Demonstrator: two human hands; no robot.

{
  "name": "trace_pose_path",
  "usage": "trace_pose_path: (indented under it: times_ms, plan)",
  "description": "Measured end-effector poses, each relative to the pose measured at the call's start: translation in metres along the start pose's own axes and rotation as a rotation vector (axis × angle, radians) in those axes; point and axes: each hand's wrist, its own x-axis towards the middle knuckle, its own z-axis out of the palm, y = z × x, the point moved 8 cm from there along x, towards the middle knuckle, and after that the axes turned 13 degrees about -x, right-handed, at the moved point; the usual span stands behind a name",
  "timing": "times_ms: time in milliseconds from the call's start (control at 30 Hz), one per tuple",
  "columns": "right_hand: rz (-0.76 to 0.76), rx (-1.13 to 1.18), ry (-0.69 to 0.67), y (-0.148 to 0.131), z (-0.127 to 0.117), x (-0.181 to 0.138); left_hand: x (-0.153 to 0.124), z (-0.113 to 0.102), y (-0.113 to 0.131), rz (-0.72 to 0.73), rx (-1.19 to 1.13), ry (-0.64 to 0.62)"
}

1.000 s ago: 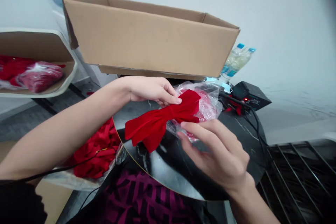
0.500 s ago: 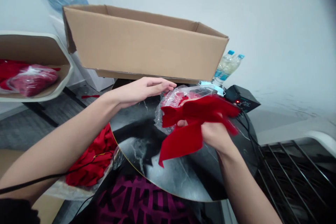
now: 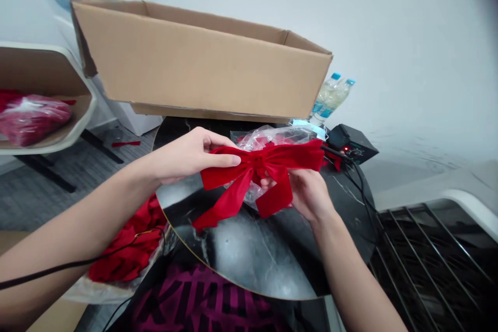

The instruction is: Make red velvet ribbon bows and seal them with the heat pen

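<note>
Risks, left to right: a cable (image 3: pixel 39 274) crosses the left forearm (image 3: pixel 93 223) in view; if the arm drags it, it could snag and jerk the work. The left hand (image 3: pixel 198 153) has its thumb close to the knot (image 3: pixel 258 161) of the red bow (image 3: pixel 299 153); pressing or twisting there might skew the knot or crease the loop. The bow's two tails hang loose toward the near side and could get folded if the hands drop. The clear plastic bag (image 3: pixel 288 135) sits just behind, so hidden fingers might catch its film. Far right, a loop end points toward the black device (image 3: pixel 356 144); a wide swing could brush it. Bow is over the middle of the round black table (image 3: pixel 233 249), near side of the bag, spread between both hands; can't tell if it touches the bag. Pose: left forearm comes in from near left, thumb on top, fingers mostly behind, pinching the left loop. Right forearm (image 3: pixel 354 275) comes up from near right, right hand (image 3: pixel 311 192) tucked behind the bow, one fingertip showing under the knot; it backs the fabric, but how far it's closed can't be told.
</note>
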Motion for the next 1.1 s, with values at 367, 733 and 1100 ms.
trace_pose_path:
  times_ms: [367,733,1100]
  plan:
    - [0.031,-0.091,0.168,0.001,0.006,-0.031,-0.002,-0.009,0.005,0.062,0.197,0.057]
    - [0.081,-0.445,-0.142,-0.007,-0.016,-0.057,-0.004,-0.019,0.008,0.072,0.276,0.069]
    - [0.095,-0.811,-0.103,0.024,-0.053,-0.068,-0.144,-0.185,-0.076,0.043,-0.231,0.882]
